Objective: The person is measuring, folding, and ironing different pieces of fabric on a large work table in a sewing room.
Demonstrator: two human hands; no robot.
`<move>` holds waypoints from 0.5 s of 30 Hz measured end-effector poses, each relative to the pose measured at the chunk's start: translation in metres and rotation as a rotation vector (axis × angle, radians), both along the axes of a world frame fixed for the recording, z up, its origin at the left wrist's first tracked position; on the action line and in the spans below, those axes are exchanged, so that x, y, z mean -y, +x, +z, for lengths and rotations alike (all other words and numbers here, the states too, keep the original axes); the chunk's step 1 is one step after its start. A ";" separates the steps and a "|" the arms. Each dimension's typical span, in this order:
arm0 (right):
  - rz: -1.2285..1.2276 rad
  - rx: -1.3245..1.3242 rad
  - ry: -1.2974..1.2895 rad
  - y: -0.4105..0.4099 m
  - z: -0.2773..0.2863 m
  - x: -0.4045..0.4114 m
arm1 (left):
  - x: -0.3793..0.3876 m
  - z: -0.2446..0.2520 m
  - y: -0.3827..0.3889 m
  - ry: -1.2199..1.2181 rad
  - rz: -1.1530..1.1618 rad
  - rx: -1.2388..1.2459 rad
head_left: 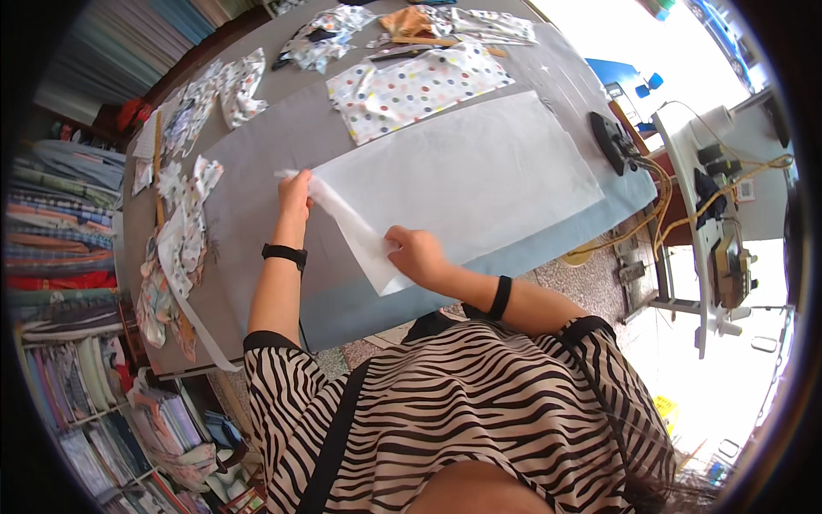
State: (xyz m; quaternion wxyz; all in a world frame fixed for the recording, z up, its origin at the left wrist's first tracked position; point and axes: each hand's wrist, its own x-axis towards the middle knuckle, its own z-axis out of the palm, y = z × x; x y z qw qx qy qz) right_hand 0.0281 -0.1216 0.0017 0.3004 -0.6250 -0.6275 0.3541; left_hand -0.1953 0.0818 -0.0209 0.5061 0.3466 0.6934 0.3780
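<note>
A thin, translucent white sheet (449, 167), perhaps interfacing, lies across a grey-blue cloth (257, 212) on the table. Its far left corner is pinched in my left hand (296, 194), with a short wisp sticking out past the fingers. Near the sheet's front left corner, my right hand (416, 254) grips the same left edge between thumb and curled fingers. Between the two hands that edge is lifted and folded over in a narrow strip. Just beyond the sheet lies white fabric with coloured polka dots (417, 90).
A black iron (613, 142) rests at the table's right edge, its cord running to a sewing machine (700, 193). Dotted scraps (189, 225) and a wooden ruler (158, 167) lie on the left. Dark scissors (399, 55) sit at the back. Folded fabrics (61, 225) fill shelves at left.
</note>
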 end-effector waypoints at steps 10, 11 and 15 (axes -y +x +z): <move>-0.397 -0.314 -0.174 0.170 -0.029 0.031 | -0.013 -0.004 0.213 0.519 -0.444 -0.116; -0.456 -0.385 -0.208 0.182 -0.034 0.032 | -0.012 -0.009 0.229 0.531 -0.461 -0.194; -0.536 -0.316 -0.294 0.221 -0.058 0.035 | -0.002 -0.024 0.272 0.618 -0.585 -0.430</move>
